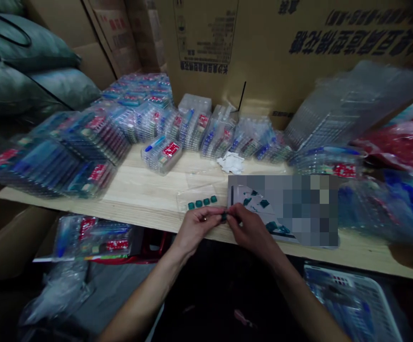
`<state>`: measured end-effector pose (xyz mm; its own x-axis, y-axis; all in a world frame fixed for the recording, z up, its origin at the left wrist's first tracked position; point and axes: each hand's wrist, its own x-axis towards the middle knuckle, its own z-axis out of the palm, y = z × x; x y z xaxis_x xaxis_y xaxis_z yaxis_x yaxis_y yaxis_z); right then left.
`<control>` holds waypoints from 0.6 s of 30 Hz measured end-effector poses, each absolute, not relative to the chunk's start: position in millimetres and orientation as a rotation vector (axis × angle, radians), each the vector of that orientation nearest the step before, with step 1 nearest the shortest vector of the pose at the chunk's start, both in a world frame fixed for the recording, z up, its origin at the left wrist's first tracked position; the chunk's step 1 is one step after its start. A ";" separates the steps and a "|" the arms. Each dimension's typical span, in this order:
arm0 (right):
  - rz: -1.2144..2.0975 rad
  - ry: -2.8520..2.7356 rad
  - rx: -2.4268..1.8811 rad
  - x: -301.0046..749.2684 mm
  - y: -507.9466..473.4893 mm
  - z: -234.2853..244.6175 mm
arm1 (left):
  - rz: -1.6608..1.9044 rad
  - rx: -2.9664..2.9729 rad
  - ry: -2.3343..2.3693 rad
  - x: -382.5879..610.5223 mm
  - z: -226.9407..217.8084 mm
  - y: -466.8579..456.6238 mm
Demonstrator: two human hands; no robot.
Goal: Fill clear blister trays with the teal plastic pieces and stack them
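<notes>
My left hand (196, 227) and my right hand (251, 229) meet at the table's front edge. Thumbs and fingers of both pinch one small dark green piece (224, 216), mostly covered by the fingertips. Just beyond my left hand, several small green square blocks (206, 201) stand in a slanting row on a clear plastic sheet or tray (182, 198). Close to my right hand lies a pale tray or sheet (238, 194) with loose green pieces (264, 203) on it; its right part is hidden by pixelation.
Clear packs with blue pens and red cards (99, 133) are stacked at left and line the back. A single pack (162, 153) lies mid-table, near white scraps (231, 163). Clear empty trays (331, 109) lean at right. A large carton (263, 57) stands behind the wooden table (135, 183).
</notes>
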<state>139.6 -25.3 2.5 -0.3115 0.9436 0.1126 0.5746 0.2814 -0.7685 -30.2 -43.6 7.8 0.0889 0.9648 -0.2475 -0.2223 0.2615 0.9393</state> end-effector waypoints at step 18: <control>1.044 -1.978 -1.353 149.7 -19.2 1.5 | 0.929 2.035 1.557 -133.8 -44.4 -16.6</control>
